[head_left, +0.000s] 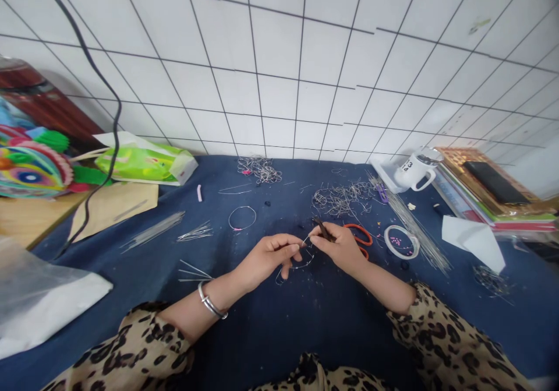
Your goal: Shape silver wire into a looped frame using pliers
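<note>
Head view: one thin wire [306,240] sits between our hands, pinched by our left hand [271,257]; our right hand [335,243] grips one pair of dark pliers [322,228]. A loose pinch could let the wire spring away. Beside our right hand lie two orange handles [370,239]; beyond our left, one wire ring [238,228]; beyond both, two wire tangles [343,197].

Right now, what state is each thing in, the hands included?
Left hand: pinching thin wire
Right hand: closed around dark tool
Orange handles: partly hidden
Wire ring: looped, lying flat
Wire pile: tangled
Mug: upright
Round white container: uncovered, pink beads inside
</note>
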`<act>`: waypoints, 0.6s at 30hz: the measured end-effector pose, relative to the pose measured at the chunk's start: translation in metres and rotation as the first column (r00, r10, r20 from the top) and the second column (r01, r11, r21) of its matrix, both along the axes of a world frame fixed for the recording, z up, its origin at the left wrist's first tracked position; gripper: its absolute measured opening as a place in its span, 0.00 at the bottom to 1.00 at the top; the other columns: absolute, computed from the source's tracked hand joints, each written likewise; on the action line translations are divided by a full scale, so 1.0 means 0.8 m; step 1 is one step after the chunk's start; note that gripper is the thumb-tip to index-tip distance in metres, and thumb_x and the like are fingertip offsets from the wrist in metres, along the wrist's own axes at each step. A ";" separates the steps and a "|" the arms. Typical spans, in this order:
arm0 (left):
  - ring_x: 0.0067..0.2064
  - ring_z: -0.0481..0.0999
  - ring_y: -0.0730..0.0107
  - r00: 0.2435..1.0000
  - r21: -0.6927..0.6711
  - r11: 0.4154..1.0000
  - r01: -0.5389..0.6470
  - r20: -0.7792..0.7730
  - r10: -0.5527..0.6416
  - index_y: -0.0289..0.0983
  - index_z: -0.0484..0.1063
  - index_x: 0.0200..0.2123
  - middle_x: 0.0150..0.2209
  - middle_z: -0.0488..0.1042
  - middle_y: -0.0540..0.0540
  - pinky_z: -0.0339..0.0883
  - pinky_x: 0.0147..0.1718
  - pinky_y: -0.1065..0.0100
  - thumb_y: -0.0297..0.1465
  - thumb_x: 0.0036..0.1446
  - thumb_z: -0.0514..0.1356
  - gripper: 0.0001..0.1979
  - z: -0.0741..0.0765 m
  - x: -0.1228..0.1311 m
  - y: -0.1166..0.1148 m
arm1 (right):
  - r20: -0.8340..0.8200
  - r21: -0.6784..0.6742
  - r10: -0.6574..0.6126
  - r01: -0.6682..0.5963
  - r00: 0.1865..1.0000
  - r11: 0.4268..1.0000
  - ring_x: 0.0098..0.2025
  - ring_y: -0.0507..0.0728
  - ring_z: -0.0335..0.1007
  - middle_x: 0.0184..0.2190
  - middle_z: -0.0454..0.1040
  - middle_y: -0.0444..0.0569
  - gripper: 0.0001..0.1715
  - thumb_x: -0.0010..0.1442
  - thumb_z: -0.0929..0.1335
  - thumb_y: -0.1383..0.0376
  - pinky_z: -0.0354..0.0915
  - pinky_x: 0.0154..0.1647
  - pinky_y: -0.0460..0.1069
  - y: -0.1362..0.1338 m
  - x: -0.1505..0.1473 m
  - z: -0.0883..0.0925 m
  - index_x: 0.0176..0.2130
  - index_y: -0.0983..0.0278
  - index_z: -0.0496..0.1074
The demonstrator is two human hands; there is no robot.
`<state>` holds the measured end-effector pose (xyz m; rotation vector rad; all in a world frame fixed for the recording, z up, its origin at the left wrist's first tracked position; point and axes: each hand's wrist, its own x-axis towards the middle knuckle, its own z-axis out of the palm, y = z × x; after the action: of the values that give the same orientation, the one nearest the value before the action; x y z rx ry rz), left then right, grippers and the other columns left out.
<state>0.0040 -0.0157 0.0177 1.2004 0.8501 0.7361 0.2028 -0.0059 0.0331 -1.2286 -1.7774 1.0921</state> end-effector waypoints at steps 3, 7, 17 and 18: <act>0.18 0.68 0.80 1.000 0.028 1.000 -0.001 -0.030 0.001 0.34 0.70 0.40 0.30 0.74 0.47 0.64 0.25 0.70 0.37 0.56 0.55 0.14 0.000 -0.001 0.002 | -0.074 -0.077 -0.002 -0.004 0.997 0.997 0.29 0.51 0.62 0.27 0.68 0.43 0.08 0.55 0.66 0.61 0.58 0.32 0.47 0.001 -0.001 -0.006 0.32 0.63 0.71; 0.18 0.69 0.79 0.998 0.055 0.998 0.013 -0.059 -0.010 0.34 0.70 0.39 0.29 0.73 0.48 0.63 0.25 0.71 0.37 0.56 0.55 0.13 -0.002 -0.002 0.004 | -0.184 -0.167 -0.045 0.014 0.982 0.986 0.30 0.51 0.62 0.27 0.68 0.43 0.07 0.53 0.67 0.61 0.58 0.34 0.47 0.001 -0.003 -0.010 0.31 0.63 0.70; 0.18 0.68 0.79 0.997 0.103 0.995 -0.002 -0.082 0.010 0.34 0.69 0.39 0.28 0.73 0.48 0.62 0.24 0.71 0.38 0.57 0.53 0.14 0.000 -0.001 0.000 | -0.263 -0.215 -0.088 0.030 0.961 0.976 0.27 0.50 0.59 0.25 0.65 0.42 0.08 0.52 0.67 0.61 0.57 0.32 0.47 0.000 -0.008 -0.009 0.30 0.64 0.69; 0.18 0.69 0.79 0.996 0.103 0.995 0.001 -0.085 0.008 0.34 0.70 0.39 0.28 0.73 0.48 0.63 0.25 0.71 0.38 0.57 0.53 0.14 0.001 0.000 0.000 | -0.255 -0.207 -0.084 0.030 0.963 0.978 0.27 0.49 0.58 0.25 0.65 0.42 0.08 0.52 0.67 0.60 0.57 0.32 0.47 0.000 -0.008 -0.009 0.30 0.64 0.69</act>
<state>0.0036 -0.0157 0.0185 1.3305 0.8936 0.7431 0.1964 -0.0062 0.0260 -1.1823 -1.4505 1.3600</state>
